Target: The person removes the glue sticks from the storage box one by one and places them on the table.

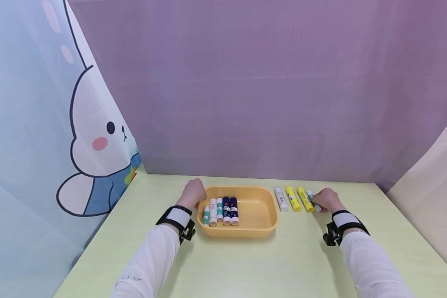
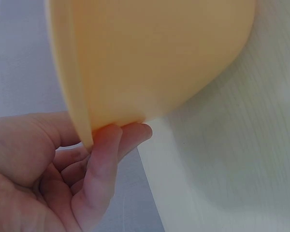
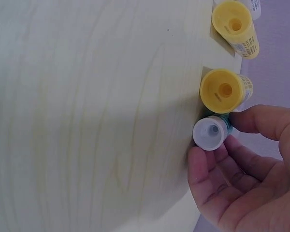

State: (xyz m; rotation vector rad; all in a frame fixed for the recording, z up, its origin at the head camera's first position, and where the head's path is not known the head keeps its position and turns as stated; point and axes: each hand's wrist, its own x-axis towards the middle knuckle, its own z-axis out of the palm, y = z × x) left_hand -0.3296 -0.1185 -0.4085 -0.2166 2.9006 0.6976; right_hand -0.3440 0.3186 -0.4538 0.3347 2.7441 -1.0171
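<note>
My left hand (image 1: 195,193) pinches the left rim of a shallow orange tray (image 1: 253,235); in the left wrist view its thumb and fingers (image 2: 102,169) lie on either side of the tray wall. Inside the tray, glue sticks with teal (image 1: 219,209), white (image 1: 213,212) and navy (image 1: 234,211) bodies lie side by side at the left. To the right, my right hand (image 1: 328,199) holds a small teal and white glue stick (image 3: 210,133) between thumb and fingers. That stick lies on the table against a yellow glue stick (image 3: 222,91).
Left of the right hand, another yellow glue stick (image 1: 293,198) and a white glue stick (image 1: 281,198) lie in a row beside the tray. The pale table (image 1: 246,269) ends at a purple cloth backdrop (image 1: 264,91). A printed cloth (image 1: 30,165) hangs at the left.
</note>
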